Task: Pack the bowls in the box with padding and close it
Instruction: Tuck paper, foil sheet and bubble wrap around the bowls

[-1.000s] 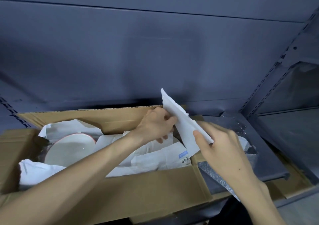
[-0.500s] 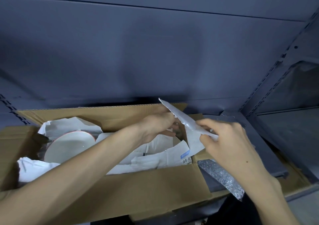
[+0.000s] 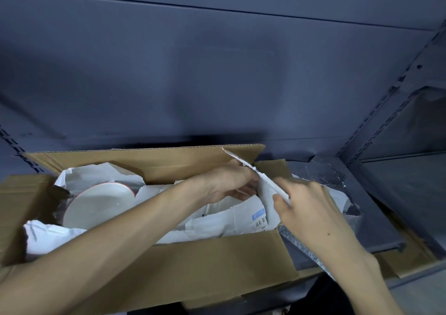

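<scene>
- Left end of open cardboard box [image 3: 198,264]: white bowl [image 3: 100,204] with a reddish rim, tilted on its side, face toward the camera, nested in crumpled white paper padding [image 3: 79,177].
- Centre of box: more white padding, crossed by the left forearm.
- Left hand [image 3: 224,181] at the box's far right corner, fingers curled on a torn white paper sheet [image 3: 268,189].
- Sheet standing on edge between both hands, long axis running from the far flap down toward the near right corner, torn tip pointing up and back.
- Just below: white paper bearing a blue label [image 3: 258,213] and a barcode [image 3: 261,223]; writing too small to read.
- Right hand [image 3: 311,208] just right of the sheet, thumb and fingers pinching its lower edge.
- Far right: bubble wrap [image 3: 301,247] on the dark shelf [image 3: 376,218].
</scene>
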A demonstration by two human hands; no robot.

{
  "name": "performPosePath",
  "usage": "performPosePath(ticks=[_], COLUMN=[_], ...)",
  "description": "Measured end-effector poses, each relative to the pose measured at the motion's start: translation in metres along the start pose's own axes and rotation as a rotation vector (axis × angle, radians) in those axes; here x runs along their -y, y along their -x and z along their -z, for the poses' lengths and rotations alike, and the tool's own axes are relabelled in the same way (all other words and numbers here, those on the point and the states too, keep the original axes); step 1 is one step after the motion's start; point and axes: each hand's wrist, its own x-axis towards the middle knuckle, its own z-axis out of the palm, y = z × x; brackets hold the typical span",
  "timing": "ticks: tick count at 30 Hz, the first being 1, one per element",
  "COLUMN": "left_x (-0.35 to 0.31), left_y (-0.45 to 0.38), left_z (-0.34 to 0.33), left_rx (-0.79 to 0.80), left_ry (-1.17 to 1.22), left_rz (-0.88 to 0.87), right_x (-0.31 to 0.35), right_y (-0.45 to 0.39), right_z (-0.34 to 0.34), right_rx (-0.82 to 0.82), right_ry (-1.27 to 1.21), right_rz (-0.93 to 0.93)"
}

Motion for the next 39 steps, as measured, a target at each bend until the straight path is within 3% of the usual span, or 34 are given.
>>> performPosePath(ticks=[4, 10, 22, 28, 33, 36, 39], left_x=[0.000, 0.001, 0.005, -0.002, 0.004, 0.009, 0.018], left_y=[-0.005, -0.008, -0.025, -0.022, -0.010, -0.008, -0.014], left_z=[0.005, 0.008, 0.002, 0.001, 0.010, 0.009, 0.001], left_rx=[-0.004, -0.152, 0.057, 0.113, 0.075, 0.026, 0.000], left_ry=[-0.036, 0.025, -0.108, -0.270, -0.653, -0.791, -0.847], left_rz=[0.014, -0.038, 0.030, -0.018, -0.275, -0.300, -0.301], right_x=[-0.006, -0.012, -0.008, -0.007, -0.021, -0.026, -0.028], right_y=[-0.004, 0.000, -0.004, -0.006, -0.006, -0.005, -0.003], right_z=[-0.007, -0.015, -0.017, -0.012, -0.013, -0.011, -0.007], right_rx=[0.043, 0.081, 0.083, -0.173, -0.063, -0.015, -0.070], right_ry=[-0.054, -0.147, -0.232, -0.274, -0.262, -0.313, -0.457], right_rz=[-0.042, -0.126, -0.171, -0.115, -0.179, -0.185, -0.174])
